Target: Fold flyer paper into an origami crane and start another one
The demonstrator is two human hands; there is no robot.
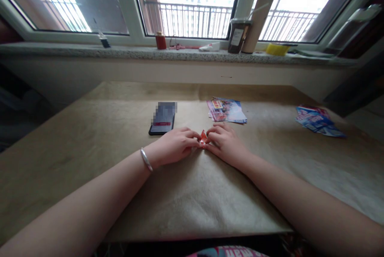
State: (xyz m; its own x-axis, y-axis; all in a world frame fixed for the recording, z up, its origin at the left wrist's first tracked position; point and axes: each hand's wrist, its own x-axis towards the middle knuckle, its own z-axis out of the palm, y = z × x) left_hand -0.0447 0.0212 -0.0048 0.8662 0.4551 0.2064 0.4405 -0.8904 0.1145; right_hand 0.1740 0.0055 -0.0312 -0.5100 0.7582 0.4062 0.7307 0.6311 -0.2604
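Between my two hands, just above the table's middle, is a small folded piece of orange-red and white paper [203, 139]. My left hand [180, 143], with a silver bangle [146, 159] at its wrist, pinches the paper's left side. From the other side my right hand [224, 141] grips it with thumb and fingers. The fingertips hide part of the paper. Beyond the left hand lies a phone [162, 119], its screen partly pixelated. A stack of colourful printed sheets [229, 110] rests just past the right hand.
More blue and red printed papers [319, 121] lie at the table's right. The tan-covered table [192, 205] ends close to my body. Along the windowsill [129, 52] stand a red container [161, 41], a dark lidded jar [238, 37], a cardboard tube [260, 17] and a yellow tape roll [277, 49].
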